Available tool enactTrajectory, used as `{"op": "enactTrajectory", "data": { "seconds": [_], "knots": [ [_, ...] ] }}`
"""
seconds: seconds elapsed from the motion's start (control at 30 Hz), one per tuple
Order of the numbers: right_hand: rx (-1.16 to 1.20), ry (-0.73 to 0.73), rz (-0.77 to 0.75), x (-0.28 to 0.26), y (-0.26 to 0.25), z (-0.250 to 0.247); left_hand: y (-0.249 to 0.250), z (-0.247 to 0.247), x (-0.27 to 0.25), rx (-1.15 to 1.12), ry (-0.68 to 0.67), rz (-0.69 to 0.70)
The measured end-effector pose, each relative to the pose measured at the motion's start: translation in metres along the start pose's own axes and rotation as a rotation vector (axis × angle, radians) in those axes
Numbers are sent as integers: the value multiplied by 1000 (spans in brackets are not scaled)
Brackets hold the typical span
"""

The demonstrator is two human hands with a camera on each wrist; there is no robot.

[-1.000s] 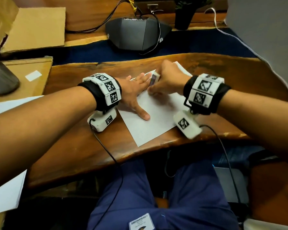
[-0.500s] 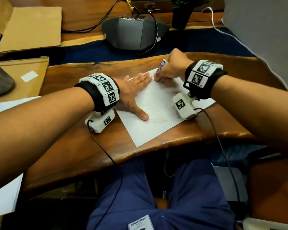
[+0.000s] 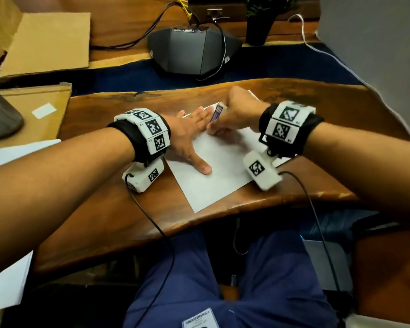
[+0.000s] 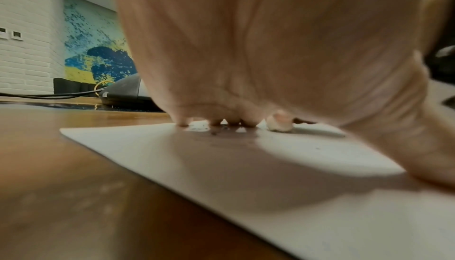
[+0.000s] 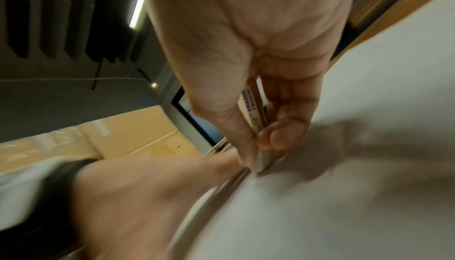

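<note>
A white sheet of paper (image 3: 223, 176) lies on the wooden desk (image 3: 104, 214). My left hand (image 3: 189, 138) lies flat on the sheet with straight, spread fingers, holding it down. My right hand (image 3: 237, 114) pinches a white eraser in a printed sleeve (image 3: 217, 113) and presses its lower end onto the paper just beside the left fingertips. In the right wrist view the thumb and fingers grip the eraser (image 5: 253, 112), whose tip touches the sheet (image 5: 344, 205). In the left wrist view the eraser tip (image 4: 279, 126) sits on the paper (image 4: 246, 176) beyond my palm, amid dark crumbs.
A dark conference speaker (image 3: 192, 53) with cables stands behind the desk. Cardboard pieces (image 3: 45, 43) lie at the back left beside a grey cylinder (image 3: 0, 114). More white paper (image 3: 7, 280) lies at the left. A plant pot (image 3: 260, 27) stands at the back.
My right hand with the eraser went up the sheet away from me, then came back down towards the left fingertips. The left hand stayed flat on the paper.
</note>
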State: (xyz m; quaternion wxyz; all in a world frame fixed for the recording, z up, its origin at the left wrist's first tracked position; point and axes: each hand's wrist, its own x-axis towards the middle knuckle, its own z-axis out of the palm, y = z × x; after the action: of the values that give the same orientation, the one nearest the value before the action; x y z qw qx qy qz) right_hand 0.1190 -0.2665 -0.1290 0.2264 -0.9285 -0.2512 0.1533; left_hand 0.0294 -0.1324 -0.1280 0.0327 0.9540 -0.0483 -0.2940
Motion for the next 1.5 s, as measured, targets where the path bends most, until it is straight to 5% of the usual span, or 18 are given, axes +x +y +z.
{"op": "enactTrajectory", "data": {
  "seconds": [0.1, 0.23, 0.43, 0.8, 0.93, 1.1, 1.27, 1.43, 1.5],
  "knots": [
    [-18, 81, 61, 9, 6, -22, -6, 5, 6, -17, 18, 6],
    [-189, -40, 22, -9, 23, -31, -6, 9, 7, 12, 40, 12],
    [-291, 4, -20, -20, 34, -35, -5, -1, -4, 161, 64, 14],
    [-356, -114, -180, -3, 23, -45, -25, 6, -14, -151, 144, -14],
    [-341, -118, -203, -6, 20, -47, -29, 2, -8, -175, 54, -138],
    [-199, -114, -271, -6, -6, -19, -35, 2, -3, -77, 15, -52],
    [-102, -5, -179, 15, -14, -9, -36, 1, 1, -23, 7, -59],
    [-75, -255, -249, -4, -22, 6, -40, 1, 7, 37, 29, -9],
    [-19, -185, -180, 7, -18, -2, -38, -1, 8, 57, 14, -4]
  ]
}}
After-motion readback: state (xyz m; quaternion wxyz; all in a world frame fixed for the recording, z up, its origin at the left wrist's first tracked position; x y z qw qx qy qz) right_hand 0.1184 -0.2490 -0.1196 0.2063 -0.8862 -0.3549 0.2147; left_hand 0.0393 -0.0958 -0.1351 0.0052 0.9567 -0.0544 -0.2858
